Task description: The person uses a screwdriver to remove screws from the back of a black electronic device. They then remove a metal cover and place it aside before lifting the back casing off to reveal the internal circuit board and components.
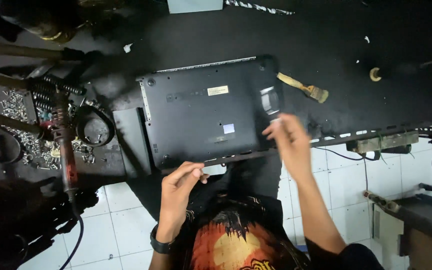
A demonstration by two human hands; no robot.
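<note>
Black plastic is what I see first: a laptop (208, 115) lies upside down on the dark workbench (326, 40), its bottom cover facing up, with its near edge just at the bench edge in front of the person.

The left hand (178, 187) is at this near edge. Its fingers (192, 172) are curled, with the tips touching or almost touching the thin rim of the laptop; I cannot tell if they really pinch it. The right hand (288, 137) is blurred. It hovers over the right near corner of the case, fingers loosely spread and holding nothing that I can see.

Beyond the right fingertips, further on the bench, lies a small brush (303, 87) with a wooden handle. A flat dark panel (132, 140) rests just beside the laptop, away from the left fingers on their outer side. Further out there is a round black dish (93, 127) with some screws, more loose screws (16, 107), and a screwdriver (63, 130) with a reddish handle.

I think the main risk is the position of the laptop: it sits right at the bench edge, so a pull from the left fingers could slide it off to the tiled floor (121, 215). Also, prying the cover while a screw remains could crack the plastic clips.
</note>
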